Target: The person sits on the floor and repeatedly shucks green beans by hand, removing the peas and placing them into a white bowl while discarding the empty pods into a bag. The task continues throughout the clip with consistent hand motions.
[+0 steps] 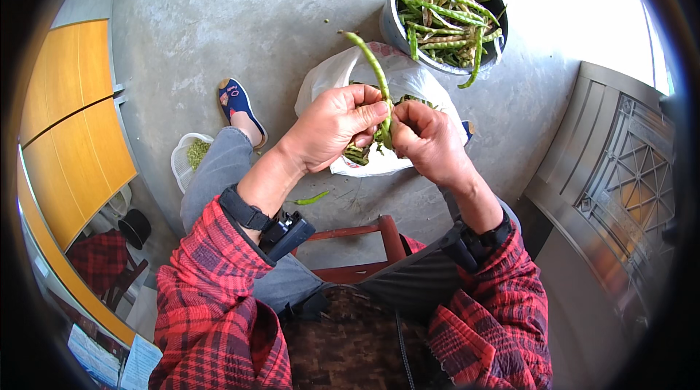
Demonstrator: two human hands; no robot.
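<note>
A long green bean pod (373, 63) stands nearly upright over a white plastic bag (322, 81). My left hand (339, 125) pinches it between thumb and forefinger near its middle. From the other side, the fingertips of my right hand (432, 138) grip the pod's lower part, which looks split there. Below both hands the bag lies open on the floor, with green and brown pods or hulls (356, 156) inside. My hands hide much of its contents.
Beyond the bag stands a bucket (391, 18) heaped with bean pods (451, 13). A white basket (179, 163) of shelled green beans (197, 153) sits beside my left leg. Loose pods lie on the concrete floor (219, 23). A wooden stool (391, 239) is between my legs; a metal door (601, 171) is at right.
</note>
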